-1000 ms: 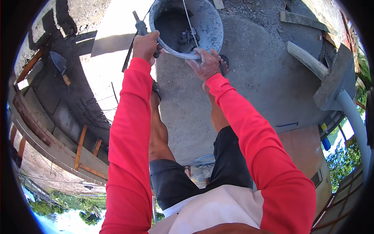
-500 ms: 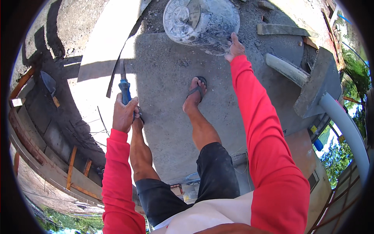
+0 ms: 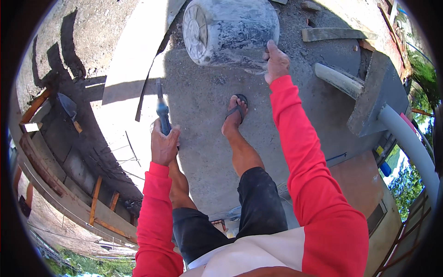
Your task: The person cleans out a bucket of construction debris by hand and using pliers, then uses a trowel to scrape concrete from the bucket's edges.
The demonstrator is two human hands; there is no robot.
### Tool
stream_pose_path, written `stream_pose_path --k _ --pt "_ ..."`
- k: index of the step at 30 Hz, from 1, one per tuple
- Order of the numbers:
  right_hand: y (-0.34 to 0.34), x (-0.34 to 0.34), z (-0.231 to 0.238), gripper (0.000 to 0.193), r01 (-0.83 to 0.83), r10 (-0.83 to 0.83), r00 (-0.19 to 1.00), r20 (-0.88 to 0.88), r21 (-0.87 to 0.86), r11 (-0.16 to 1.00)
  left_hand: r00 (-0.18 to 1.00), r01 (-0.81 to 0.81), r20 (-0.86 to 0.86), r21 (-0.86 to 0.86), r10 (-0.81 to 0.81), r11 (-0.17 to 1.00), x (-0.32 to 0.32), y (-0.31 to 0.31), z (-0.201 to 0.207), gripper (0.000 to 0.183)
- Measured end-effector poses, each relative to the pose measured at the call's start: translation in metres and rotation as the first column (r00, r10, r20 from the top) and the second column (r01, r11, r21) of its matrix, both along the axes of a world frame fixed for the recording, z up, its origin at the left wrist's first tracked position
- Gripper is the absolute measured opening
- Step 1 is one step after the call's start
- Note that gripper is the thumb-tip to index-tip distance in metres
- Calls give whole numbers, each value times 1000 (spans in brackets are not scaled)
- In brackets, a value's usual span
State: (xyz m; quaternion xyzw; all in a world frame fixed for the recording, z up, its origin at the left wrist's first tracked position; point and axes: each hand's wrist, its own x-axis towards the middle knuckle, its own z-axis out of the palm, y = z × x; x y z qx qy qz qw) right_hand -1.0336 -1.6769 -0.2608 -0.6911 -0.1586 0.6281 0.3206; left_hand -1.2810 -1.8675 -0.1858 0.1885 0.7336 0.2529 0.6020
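Observation:
A grey cement-stained bucket (image 3: 228,30) lies tipped on its side on the concrete slab, its base turned left. My right hand (image 3: 277,60) grips the bucket's rim at its lower right. My left hand (image 3: 164,145) is closed around a blue-handled tool (image 3: 161,108) whose thin metal end points up and away from me. Both arms wear red sleeves. My sandalled right foot (image 3: 236,113) stands just below the bucket.
The grey concrete slab (image 3: 203,152) ends at a drop on the left, edged with wooden formwork (image 3: 69,203). A trowel (image 3: 69,108) lies down there. A wooden plank (image 3: 337,33) and grey pipes (image 3: 339,79) lie at the right, with a concrete block (image 3: 376,92).
The bucket went from upright to lying on its side, held by my right hand. My left hand drew back from the bucket toward my body, still holding the tool.

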Motion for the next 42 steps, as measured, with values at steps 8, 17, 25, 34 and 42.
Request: stream_pose_path --k 8,17,25,34,42 --pt "-102 -57 12 43 -900 751 312 582 -73 431 994 -82 66 -54 85 995 -1 15 -12 24" --pt "-134 -20 -5 52 -935 929 350 118 98 340 976 205 121 -197 -184 959 17 -24 -38 29" --pt "-148 -55 -15 69 -930 900 368 234 112 351 991 24 130 -341 21 940 23 -74 -16 42" --pt "-132 -114 -35 73 -994 863 113 492 56 98 983 15 175 -389 58 921 -12 -85 -35 19" --pt "-110 -148 -16 42 -984 586 -10 810 97 -151 913 -379 -2 -374 408 846 -1 -95 -68 20"
